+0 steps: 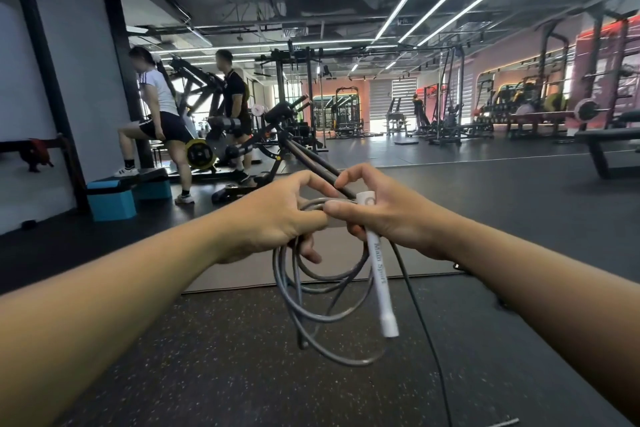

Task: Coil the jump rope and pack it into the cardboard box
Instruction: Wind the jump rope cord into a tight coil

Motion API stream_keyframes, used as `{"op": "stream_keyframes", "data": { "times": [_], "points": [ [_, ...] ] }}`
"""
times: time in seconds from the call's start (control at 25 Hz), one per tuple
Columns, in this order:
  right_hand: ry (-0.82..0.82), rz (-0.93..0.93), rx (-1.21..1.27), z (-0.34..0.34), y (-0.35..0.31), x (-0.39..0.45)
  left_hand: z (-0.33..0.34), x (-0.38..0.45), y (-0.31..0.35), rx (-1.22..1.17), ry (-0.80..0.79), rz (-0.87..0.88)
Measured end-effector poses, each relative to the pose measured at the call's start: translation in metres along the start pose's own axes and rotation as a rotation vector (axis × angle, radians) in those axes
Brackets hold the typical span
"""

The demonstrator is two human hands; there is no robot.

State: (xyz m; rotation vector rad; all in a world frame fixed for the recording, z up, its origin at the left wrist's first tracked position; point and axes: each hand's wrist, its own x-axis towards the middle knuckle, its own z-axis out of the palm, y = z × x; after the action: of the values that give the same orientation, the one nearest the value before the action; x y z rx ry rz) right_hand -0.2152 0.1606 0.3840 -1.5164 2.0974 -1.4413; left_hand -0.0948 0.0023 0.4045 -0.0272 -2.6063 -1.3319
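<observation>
I hold a grey jump rope (304,308) in front of me, gathered into several loose loops that hang below my hands. My left hand (277,218) is closed around the top of the loops. My right hand (381,211) grips a white handle (379,274) printed with black lettering, which points down and slightly right. A thin dark strand of the rope (426,333) trails from my right hand down to the floor. Both hands touch at the fingertips. No cardboard box is in view.
I stand on black speckled rubber flooring (225,357) in a gym. Two people (194,114) exercise at a machine to the left, beside blue step blocks (114,201). A black bench (609,146) and weight racks stand at the right.
</observation>
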Motion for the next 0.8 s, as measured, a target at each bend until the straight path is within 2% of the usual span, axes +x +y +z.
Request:
{"op": "stream_keyframes", "data": {
  "times": [0.08, 0.16, 0.24, 0.32, 0.4, 0.52, 0.6, 0.68, 0.8],
  "points": [
    [0.036, -0.013, 0.038, 0.003, 0.001, -0.002, 0.006, -0.003, 0.001, -0.209, -0.043, -0.018],
    [0.060, -0.033, 0.077, 0.008, 0.001, -0.003, 0.009, -0.005, 0.003, -0.274, -0.050, -0.030],
    [0.035, -0.045, 0.082, 0.014, -0.003, -0.004, 0.013, -0.006, 0.005, -0.082, -0.044, 0.011],
    [0.058, -0.042, -0.031, 0.015, -0.008, -0.005, 0.018, -0.006, 0.006, 0.155, -0.008, 0.060],
    [0.080, -0.026, -0.132, 0.013, -0.011, -0.005, 0.024, -0.005, 0.004, 0.263, 0.074, 0.151],
    [0.035, 0.036, -0.080, 0.014, -0.019, -0.005, 0.025, -0.004, 0.002, 0.377, 0.165, 0.252],
    [0.009, 0.046, -0.055, 0.015, -0.021, -0.002, 0.022, -0.004, 0.000, 0.324, 0.168, 0.224],
    [-0.019, 0.001, -0.044, 0.017, -0.021, -0.001, 0.021, -0.005, -0.002, 0.188, 0.101, 0.145],
    [-0.085, 0.044, 0.027, 0.022, -0.021, -0.003, 0.023, -0.008, -0.004, -0.034, 0.031, 0.059]
  ]
}}
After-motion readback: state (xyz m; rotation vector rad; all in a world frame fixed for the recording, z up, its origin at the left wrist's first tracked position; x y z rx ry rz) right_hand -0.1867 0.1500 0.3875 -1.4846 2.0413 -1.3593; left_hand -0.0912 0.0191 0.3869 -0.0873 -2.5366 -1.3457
